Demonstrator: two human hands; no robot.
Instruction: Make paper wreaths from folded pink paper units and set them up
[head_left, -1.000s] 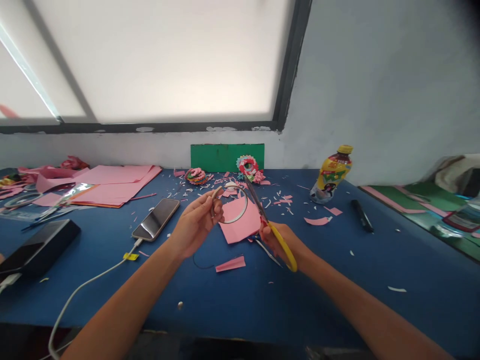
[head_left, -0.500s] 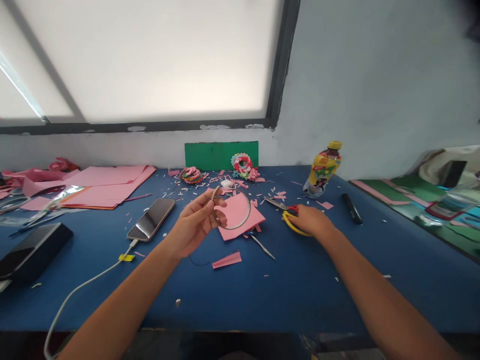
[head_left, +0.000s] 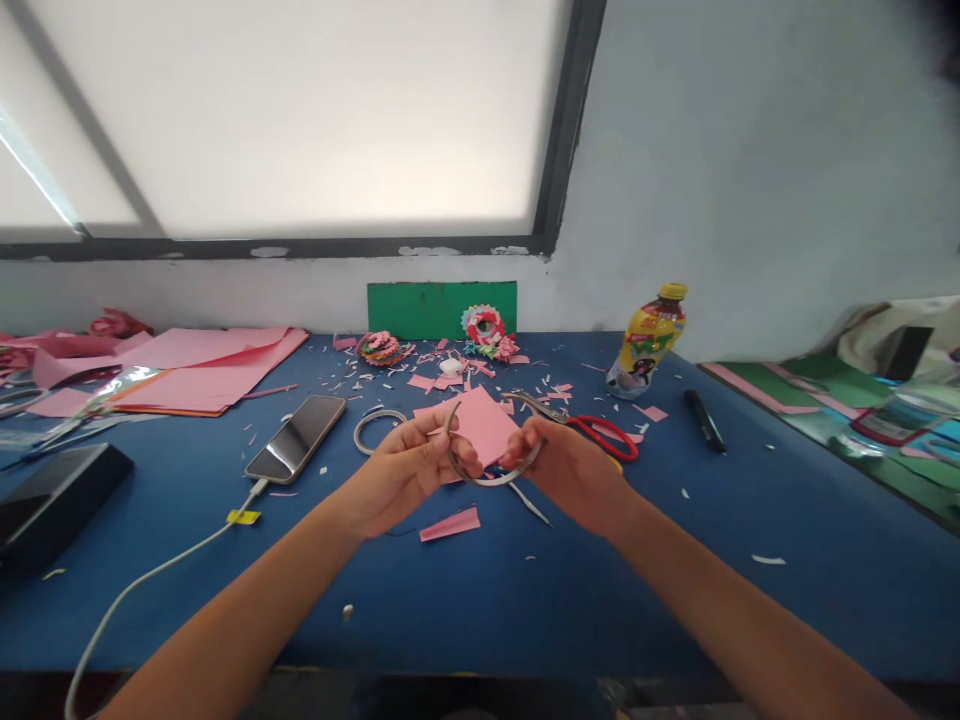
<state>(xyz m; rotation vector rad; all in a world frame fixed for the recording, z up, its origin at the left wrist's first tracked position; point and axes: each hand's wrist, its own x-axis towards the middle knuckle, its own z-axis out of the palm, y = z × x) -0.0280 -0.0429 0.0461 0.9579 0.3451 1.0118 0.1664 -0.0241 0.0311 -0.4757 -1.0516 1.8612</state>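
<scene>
Head view: I hold a thin, curved strip (head_left: 495,482) above the blue bench (head_left: 465,600), its bow dipping between my hands just in front of the pink paper square (head_left: 486,424). The fingers of my left hand (head_left: 397,470) are pinched on its left side, with the tip standing up past them; those of my right hand (head_left: 576,475) are closed on its right end. I judge it light and springy, likely to flick open or crease if bent sharply, and not very slippery. Best to grip near both ends, with thumb against fingertips, leaving the middle free.

Counting around me: one closed ring (head_left: 360,434) beside my left hand, one pair of red-handled scissors (head_left: 611,437) behind my right, one phone (head_left: 298,440), one bottle (head_left: 646,345), one black marker (head_left: 703,420). The paper scraps (head_left: 421,382) are too many to count.
</scene>
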